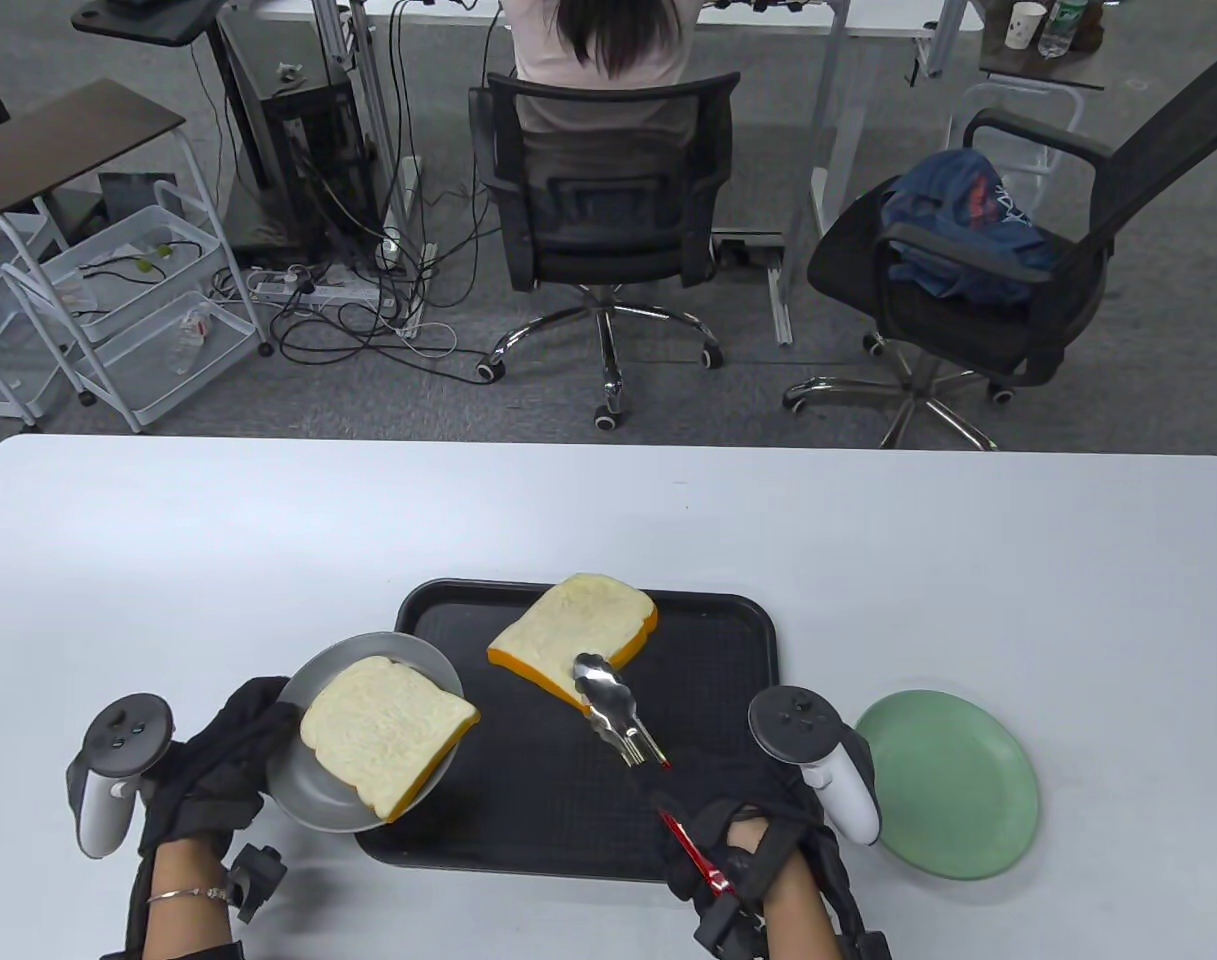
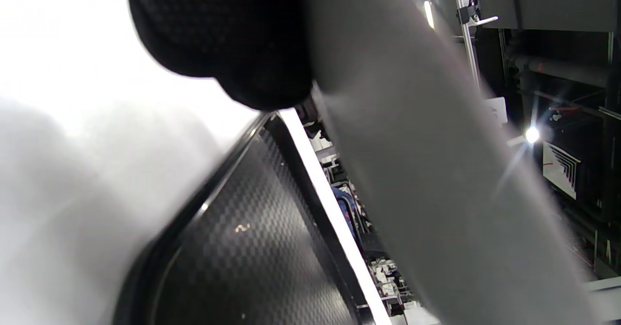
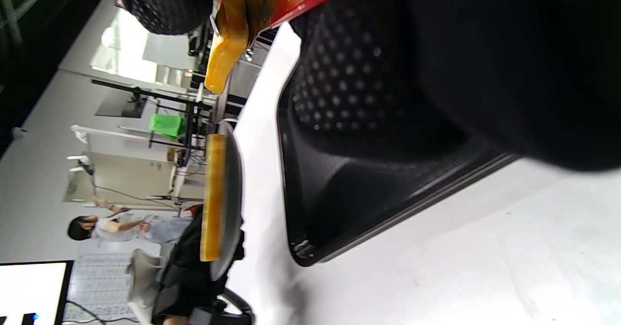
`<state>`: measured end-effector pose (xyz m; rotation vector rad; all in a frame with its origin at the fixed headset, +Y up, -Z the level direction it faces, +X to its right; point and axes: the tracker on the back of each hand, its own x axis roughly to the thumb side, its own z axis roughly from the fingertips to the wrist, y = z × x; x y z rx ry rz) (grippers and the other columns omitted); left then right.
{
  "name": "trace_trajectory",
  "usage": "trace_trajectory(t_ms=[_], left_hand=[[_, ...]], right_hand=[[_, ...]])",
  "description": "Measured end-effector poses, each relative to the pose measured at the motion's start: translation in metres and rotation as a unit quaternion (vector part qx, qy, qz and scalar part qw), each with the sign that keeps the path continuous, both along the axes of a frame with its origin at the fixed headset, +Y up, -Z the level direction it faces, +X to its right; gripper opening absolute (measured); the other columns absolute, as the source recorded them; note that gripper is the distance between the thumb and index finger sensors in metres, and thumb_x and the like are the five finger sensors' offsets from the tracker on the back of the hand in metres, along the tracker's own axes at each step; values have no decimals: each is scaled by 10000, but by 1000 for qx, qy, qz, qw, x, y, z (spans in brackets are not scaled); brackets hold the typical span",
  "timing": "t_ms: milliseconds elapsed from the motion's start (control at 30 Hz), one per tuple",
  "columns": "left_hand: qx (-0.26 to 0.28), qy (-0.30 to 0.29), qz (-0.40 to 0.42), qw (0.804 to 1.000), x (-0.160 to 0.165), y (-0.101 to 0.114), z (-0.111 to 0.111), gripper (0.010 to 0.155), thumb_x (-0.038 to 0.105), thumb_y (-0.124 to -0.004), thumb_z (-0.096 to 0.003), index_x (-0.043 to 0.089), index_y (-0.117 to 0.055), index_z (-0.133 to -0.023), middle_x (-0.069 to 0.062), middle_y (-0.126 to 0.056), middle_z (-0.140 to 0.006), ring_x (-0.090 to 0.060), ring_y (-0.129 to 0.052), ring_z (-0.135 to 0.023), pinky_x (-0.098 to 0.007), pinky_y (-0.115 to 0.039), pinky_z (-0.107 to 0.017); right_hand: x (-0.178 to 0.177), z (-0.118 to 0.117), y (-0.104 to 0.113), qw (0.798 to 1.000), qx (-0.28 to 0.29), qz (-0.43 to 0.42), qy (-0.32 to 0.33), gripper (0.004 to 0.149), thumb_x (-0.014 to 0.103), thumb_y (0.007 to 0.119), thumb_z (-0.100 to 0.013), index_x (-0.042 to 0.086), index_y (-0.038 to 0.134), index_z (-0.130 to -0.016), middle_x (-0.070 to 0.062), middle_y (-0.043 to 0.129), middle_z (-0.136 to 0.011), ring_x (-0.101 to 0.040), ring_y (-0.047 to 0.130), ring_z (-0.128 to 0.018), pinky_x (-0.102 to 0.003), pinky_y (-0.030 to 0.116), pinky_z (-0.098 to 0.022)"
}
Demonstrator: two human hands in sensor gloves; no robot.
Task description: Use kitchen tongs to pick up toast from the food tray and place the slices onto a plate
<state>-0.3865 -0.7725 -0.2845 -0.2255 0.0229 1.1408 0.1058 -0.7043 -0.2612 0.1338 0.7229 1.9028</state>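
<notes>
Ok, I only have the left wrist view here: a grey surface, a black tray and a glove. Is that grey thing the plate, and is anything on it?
Observer: Yes, the left hand holds the grey plate by its rim, and one slice of toast lies on it.
Operator: Is there any toast left on the tray?
Observer: One more slice lies at the far side of the black tray.
Operator: Where are the tongs?
Observer: The right hand grips their red handle, and the metal tips are at the near edge of that slice.
Operator: Any other plate?
Observer: A green plate sits on the table to the right of the tray, with nothing on it.
</notes>
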Motion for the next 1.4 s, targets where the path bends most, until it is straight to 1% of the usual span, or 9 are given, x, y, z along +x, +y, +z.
trace_trajectory(t_ms=[167, 300, 533, 700, 867, 967, 1033, 1233, 1400], left_hand=[[-1, -2, -3, 1000, 1, 0, 0, 502, 283, -606, -731, 64, -519, -1173, -86, -921, -809, -187, -1046, -478, -265, -945, -364], [-1, -2, -9, 1000, 1, -1, -1, 502, 282, -607, -731, 62, -520, -1173, -87, -921, -809, -189, -1046, -477, -266, -945, -364], [-6, -6, -26, 1000, 4, -1, -3, 502, 283, -607, -731, 62, -520, -1173, -87, -922, -809, -189, -1047, -478, -266, -945, -364], [-10, -12, -37, 999, 9, -2, -4, 503, 284, -605, -731, 64, -516, -1175, -85, -920, -811, -186, -1047, -480, -264, -946, -366], [-10, -26, -32, 999, 12, -2, -6, 501, 285, -604, -732, 67, -518, -1175, -78, -921, -810, -181, -1046, -480, -261, -945, -366], [-9, -27, -24, 999, 11, -2, -6, 503, 285, -604, -732, 68, -513, -1176, -82, -919, -813, -186, -1045, -482, -262, -944, -367], [-10, -27, -28, 999, 12, -3, -6, 503, 285, -603, -733, 65, -514, -1176, -79, -920, -812, -183, -1046, -481, -261, -944, -366], [-9, -23, -23, 999, 11, -2, -5, 503, 287, -601, -733, 68, -509, -1177, -80, -917, -815, -182, -1046, -483, -259, -945, -369], [-9, -17, -13, 1000, 9, -3, -4, 504, 286, -600, -733, 65, -507, -1176, -77, -919, -814, -179, -1046, -484, -257, -946, -368]], right_hand=[[-18, 3, 18, 999, 21, -19, 35, 700, 501, 719, -503, -96, 651, -863, -300, 946, -500, -297, 1016, -167, -400, 935, -45], [-42, 4, 22, 997, 22, -20, 76, 701, 503, 717, -504, -95, 649, -863, -300, 946, -501, -296, 1016, -168, -399, 935, -46], [-90, 10, 16, 988, 13, -1, 153, 705, 507, 715, -501, -93, 647, -865, -299, 946, -502, -297, 1016, -169, -399, 935, -48], [-110, 13, 5, 981, -9, 26, 190, 712, 511, 715, -498, -96, 644, -864, -302, 945, -503, -299, 1015, -170, -400, 934, -48], [-109, 14, -7, 980, -27, 53, 191, 720, 512, 712, -498, -102, 634, -866, -309, 940, -504, -305, 1013, -170, -403, 932, -47], [-107, 15, -9, 981, -34, 34, 188, 736, 519, 710, -494, -111, 622, -864, -314, 935, -507, -309, 1010, -173, -406, 930, -46], [-107, 16, -10, 980, -29, 20, 195, 792, 550, 712, -479, -134, 590, -861, -333, 919, -512, -319, 1003, -177, -411, 923, -45], [-101, 19, -7, 982, -13, 5, 187, 897, 625, 711, -456, -156, 544, -864, -347, 904, -516, -310, 998, -171, -390, 918, -30], [-85, 20, -4, 983, -10, -17, 181, 944, 657, 699, -445, -168, 521, -869, -363, 892, -523, -317, 995, -171, -389, 915, -25]])
